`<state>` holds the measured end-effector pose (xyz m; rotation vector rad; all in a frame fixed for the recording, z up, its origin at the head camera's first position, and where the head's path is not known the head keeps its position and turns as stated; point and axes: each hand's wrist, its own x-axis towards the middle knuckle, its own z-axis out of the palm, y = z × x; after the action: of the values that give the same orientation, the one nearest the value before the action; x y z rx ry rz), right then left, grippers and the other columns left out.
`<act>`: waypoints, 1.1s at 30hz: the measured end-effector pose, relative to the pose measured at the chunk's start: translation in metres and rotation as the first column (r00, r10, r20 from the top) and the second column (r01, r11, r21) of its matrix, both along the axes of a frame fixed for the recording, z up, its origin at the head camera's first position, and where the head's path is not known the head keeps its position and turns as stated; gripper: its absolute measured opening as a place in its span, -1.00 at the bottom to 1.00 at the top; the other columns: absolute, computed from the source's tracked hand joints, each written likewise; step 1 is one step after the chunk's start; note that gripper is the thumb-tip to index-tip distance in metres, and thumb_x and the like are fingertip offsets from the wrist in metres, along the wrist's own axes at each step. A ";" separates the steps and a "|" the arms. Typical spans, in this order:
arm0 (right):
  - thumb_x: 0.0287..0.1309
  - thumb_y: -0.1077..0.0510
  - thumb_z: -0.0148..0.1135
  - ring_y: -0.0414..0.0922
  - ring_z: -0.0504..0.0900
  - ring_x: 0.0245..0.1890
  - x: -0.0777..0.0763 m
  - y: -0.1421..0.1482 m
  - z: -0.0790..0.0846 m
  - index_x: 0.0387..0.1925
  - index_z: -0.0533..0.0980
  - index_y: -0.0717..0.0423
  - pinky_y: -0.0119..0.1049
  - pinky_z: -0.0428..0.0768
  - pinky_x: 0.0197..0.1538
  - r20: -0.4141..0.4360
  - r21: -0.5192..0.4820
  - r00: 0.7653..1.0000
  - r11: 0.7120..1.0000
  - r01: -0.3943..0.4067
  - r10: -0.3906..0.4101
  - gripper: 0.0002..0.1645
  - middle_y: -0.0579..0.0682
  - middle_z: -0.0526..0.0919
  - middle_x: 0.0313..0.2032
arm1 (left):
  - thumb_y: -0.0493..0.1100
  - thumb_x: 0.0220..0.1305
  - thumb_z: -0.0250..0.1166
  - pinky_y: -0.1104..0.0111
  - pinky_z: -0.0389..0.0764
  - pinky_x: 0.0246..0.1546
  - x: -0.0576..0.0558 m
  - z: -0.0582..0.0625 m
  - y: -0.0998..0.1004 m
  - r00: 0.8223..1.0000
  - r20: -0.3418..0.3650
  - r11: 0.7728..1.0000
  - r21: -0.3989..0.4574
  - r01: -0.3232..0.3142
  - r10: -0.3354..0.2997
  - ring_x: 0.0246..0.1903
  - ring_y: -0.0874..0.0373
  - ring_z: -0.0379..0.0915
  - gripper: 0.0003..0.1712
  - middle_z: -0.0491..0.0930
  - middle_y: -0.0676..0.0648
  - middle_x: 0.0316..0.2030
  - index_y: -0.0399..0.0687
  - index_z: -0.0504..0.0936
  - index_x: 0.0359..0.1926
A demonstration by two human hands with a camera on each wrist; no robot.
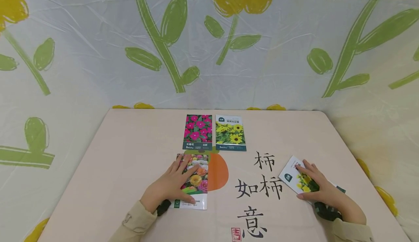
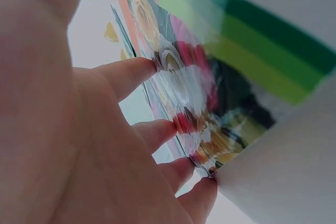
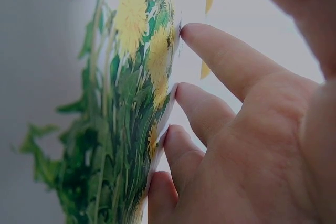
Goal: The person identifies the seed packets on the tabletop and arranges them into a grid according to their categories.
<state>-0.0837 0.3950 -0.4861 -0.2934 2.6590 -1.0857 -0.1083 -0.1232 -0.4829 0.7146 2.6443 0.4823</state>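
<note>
My left hand (image 1: 171,183) rests with spread fingers on a seed packet (image 1: 198,179) printed with mixed orange, pink and white blooms. In the left wrist view, the fingertips (image 2: 144,66) touch the packet's printed face near one side. On the right, my right hand (image 1: 319,189) lies across a white packet (image 1: 292,169) with yellow dandelion-like flowers, turned at a slant on the table. Its fingertips (image 3: 186,31) meet this packet along one edge in the right wrist view. Palm and fingers cover part of each packet in the head view.
Side by side farther back lie a pink-flower packet (image 1: 198,131) and a yellow sunflower packet (image 1: 230,133). The pale tablecloth (image 1: 131,143) bears an orange fruit print (image 1: 218,173) and black brush characters (image 1: 252,222). A flower-patterned curtain (image 1: 262,71) hangs behind the table.
</note>
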 end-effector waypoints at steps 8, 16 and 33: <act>-0.09 0.12 0.53 0.42 -0.48 0.45 0.001 -0.001 0.001 0.48 0.14 0.15 0.66 -0.30 0.14 0.000 0.003 1.000 1.000 0.004 -0.004 0.13 0.37 -0.24 0.52 | 0.47 -0.13 0.43 -0.18 0.02 0.40 -0.002 0.000 0.004 1.000 0.010 1.000 -0.013 -0.011 0.011 0.51 -0.26 -0.49 0.28 -0.30 -0.15 0.58 0.21 0.09 0.56; -0.08 0.13 0.54 0.42 -0.48 0.45 0.001 -0.002 0.002 0.49 0.14 0.15 0.65 -0.31 0.15 -0.004 -0.002 1.000 1.000 0.001 -0.001 0.14 0.37 -0.24 0.52 | 0.47 -0.12 0.43 -0.17 0.03 0.40 -0.002 0.001 0.008 1.000 0.001 1.000 -0.024 -0.003 0.003 0.51 -0.26 -0.49 0.28 -0.30 -0.16 0.57 0.19 0.08 0.56; -0.08 0.14 0.54 0.42 -0.48 0.45 0.001 -0.004 0.005 0.48 0.14 0.16 0.65 -0.30 0.15 0.005 -0.008 1.000 1.000 0.006 -0.006 0.13 0.37 -0.25 0.52 | 0.44 -0.11 0.44 -0.18 0.06 0.38 0.001 0.005 0.012 1.000 -0.003 1.000 -0.007 0.011 -0.011 0.51 -0.29 -0.47 0.28 -0.29 -0.20 0.57 0.12 0.10 0.56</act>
<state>-0.0826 0.3912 -0.4815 -0.2839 2.6535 -1.0980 -0.1076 -0.1111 -0.4779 0.7280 2.6421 0.4684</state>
